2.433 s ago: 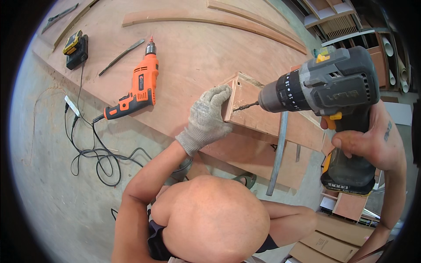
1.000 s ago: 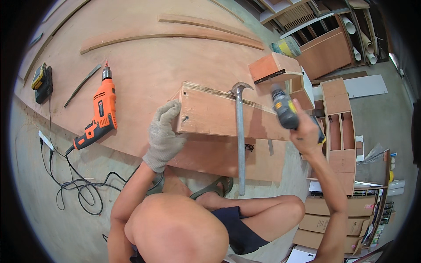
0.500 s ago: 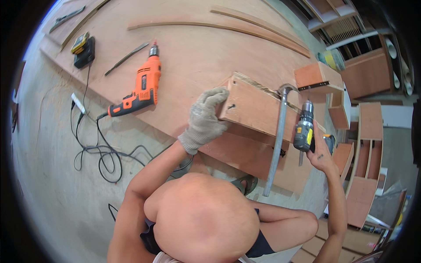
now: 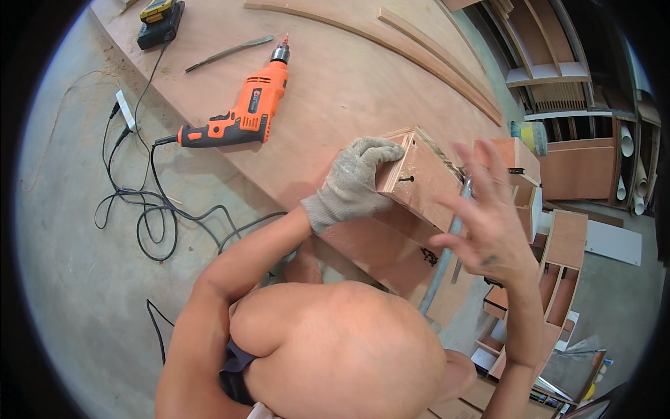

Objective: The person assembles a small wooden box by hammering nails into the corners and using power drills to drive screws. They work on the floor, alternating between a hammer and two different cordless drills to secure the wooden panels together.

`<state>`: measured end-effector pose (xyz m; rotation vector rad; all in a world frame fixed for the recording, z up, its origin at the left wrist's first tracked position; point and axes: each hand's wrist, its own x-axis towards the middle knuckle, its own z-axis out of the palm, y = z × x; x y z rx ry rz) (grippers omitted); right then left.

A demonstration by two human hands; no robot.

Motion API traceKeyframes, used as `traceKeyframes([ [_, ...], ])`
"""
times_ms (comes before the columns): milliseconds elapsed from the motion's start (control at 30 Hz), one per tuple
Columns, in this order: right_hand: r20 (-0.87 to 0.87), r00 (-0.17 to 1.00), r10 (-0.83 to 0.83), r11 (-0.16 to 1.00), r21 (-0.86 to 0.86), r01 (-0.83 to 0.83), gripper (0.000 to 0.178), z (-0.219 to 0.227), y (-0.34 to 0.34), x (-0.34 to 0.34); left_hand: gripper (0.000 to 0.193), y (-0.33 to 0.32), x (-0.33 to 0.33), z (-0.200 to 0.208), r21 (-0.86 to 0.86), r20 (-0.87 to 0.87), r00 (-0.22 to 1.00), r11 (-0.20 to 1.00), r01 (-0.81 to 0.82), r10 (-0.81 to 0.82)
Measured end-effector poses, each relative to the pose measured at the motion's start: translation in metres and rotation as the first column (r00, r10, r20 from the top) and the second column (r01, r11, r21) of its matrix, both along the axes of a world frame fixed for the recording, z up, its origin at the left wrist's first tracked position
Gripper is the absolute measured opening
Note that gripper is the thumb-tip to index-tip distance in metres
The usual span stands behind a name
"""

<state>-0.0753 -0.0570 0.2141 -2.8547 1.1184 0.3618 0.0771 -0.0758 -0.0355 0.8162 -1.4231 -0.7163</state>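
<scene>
My left hand (image 4: 356,180), in a pale work glove, grips the left end of a plywood box (image 4: 427,183), thumb and fingers around its edge. A black screw (image 4: 407,179) stands out of the box's end face. Over the right part of the box hovers my bare right hand (image 4: 488,223), fingers spread and smeared by motion, with nothing in it. The grey handle of a claw hammer (image 4: 440,272) slants down past that hand, which hides its head. Several dark screws (image 4: 428,256) lie near the handle. The cordless drill is not clearly visible.
On the plywood sheet (image 4: 209,98) lie an orange corded drill (image 4: 244,112), a chisel-like metal tool (image 4: 230,54) and long wooden strips (image 4: 419,59). A battery charger (image 4: 160,24) sits at its far left. Cables (image 4: 150,202) loop over the floor. Wooden boxes (image 4: 565,241) stand at right.
My right hand has let go of the cordless drill and now spreads its fingers above the box. My left hand still holds the box. The view has shifted.
</scene>
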Motion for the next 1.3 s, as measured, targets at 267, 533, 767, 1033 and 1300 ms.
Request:
traceKeyframes([
  [267, -0.252, 0.945, 0.211, 0.972, 0.16, -0.174, 0.037, -0.046, -0.046, 0.044, 0.07, -0.002, -0.002, 0.008, 0.113, 0.132, 0.984, 0.988, 0.107, -0.121],
  [533, -0.165, 0.926, 0.34, 0.925, 0.239, -0.297, 0.021, -0.044, -0.062, 0.049, 0.082, -0.002, -0.002, 0.008, 0.116, 0.035, 0.992, 0.986, 0.12, -0.125],
  [767, -0.171, 0.91, 0.379, 0.921, 0.168, -0.352, 0.014, -0.046, -0.057, 0.046, 0.075, -0.002, -0.001, 0.015, 0.091, 0.047, 0.985, 0.983, 0.16, -0.165],
  [1033, 0.106, 0.991, 0.08, 0.996, -0.036, -0.077, 0.049, -0.017, -0.033, 0.0, 0.065, -0.001, -0.006, -0.002, -0.029, 0.01, 1.0, 0.999, 0.029, -0.029],
  [1300, 0.072, 0.896, -0.439, 0.887, -0.123, 0.444, 0.049, 0.026, 0.03, -0.116, 0.062, 0.004, -0.007, 0.006, -0.006, 0.028, 1.0, 1.0, 0.012, -0.012],
])
